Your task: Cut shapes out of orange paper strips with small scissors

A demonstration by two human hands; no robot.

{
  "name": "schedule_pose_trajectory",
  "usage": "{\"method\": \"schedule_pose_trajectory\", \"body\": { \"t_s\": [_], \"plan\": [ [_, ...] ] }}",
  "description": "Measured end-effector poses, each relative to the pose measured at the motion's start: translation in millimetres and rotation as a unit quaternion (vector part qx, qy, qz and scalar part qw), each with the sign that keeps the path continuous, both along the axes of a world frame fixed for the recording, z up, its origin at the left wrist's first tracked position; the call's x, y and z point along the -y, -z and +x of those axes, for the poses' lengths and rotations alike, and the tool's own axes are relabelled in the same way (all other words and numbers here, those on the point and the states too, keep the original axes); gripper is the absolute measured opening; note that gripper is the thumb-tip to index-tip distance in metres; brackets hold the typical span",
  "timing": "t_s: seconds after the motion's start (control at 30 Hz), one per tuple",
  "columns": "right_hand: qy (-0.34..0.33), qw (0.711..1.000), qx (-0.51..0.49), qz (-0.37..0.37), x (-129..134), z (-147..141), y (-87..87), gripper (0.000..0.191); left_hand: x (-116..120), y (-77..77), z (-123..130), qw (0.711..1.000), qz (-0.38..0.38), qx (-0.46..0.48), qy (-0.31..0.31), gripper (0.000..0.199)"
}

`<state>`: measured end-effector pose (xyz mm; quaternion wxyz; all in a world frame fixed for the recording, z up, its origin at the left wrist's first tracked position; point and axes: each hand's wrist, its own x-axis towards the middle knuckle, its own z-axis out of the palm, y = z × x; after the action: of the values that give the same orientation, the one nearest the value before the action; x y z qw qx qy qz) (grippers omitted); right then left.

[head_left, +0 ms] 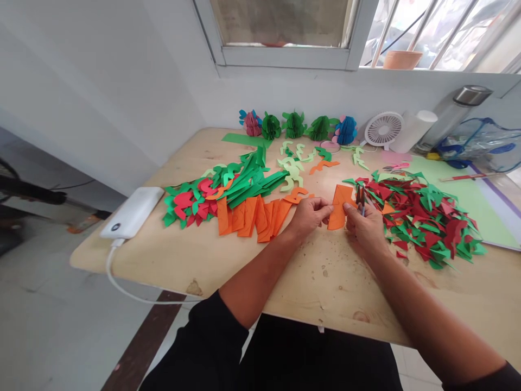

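Note:
My left hand (310, 215) pinches the left edge of an orange paper piece (338, 209) with drawn lines, held above the wooden table (321, 293). At the right edge of that paper is my right hand (366, 222), closed around small scissors (360, 199) whose blades point up and away; its thumb also touches the paper. Left of my hands lies a row of folded orange papers (244, 217), with green folded strips (254, 179) behind them. Red and green scraps (431, 217) form a heap right of my right hand.
A white power bank (132, 213) with a cable lies at the table's left edge. Paper figures (293, 125) line the wall. At the back right stand a small fan (383, 130) and a bottle (456, 117). Light green sheets (494, 217) lie at the right.

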<state>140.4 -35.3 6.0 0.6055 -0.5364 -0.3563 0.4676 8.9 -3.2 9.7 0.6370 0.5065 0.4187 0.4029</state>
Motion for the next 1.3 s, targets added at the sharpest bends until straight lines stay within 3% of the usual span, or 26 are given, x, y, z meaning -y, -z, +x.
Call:
{"method": "schedule_pose_trajectory", "body": {
  "t_s": [0.4, 0.7, 1.0, 1.3],
  "plan": [
    [-0.010, 1.000, -0.013, 0.010, 1, -2, 0.0, 0.041, -1, 1.4, -2, 1.000, -0.012, -0.002, 0.015, 0.010],
    [-0.004, 1.000, -0.023, -0.008, 1, 0, 1.1, 0.038, -1, 7.0, -5, 0.982, -0.089, 0.161, -0.031, 0.019],
    [-0.037, 0.998, -0.043, -0.004, 4, -5, 1.0, 0.041, 0, 4.1, -3, 0.963, -0.125, 0.211, -0.108, 0.029],
    [-0.104, 0.994, -0.033, 0.019, 7, -6, 11.8, 0.029, 4, 5.2, 0, 0.962, -0.119, 0.212, -0.125, 0.031]
  ]
}}
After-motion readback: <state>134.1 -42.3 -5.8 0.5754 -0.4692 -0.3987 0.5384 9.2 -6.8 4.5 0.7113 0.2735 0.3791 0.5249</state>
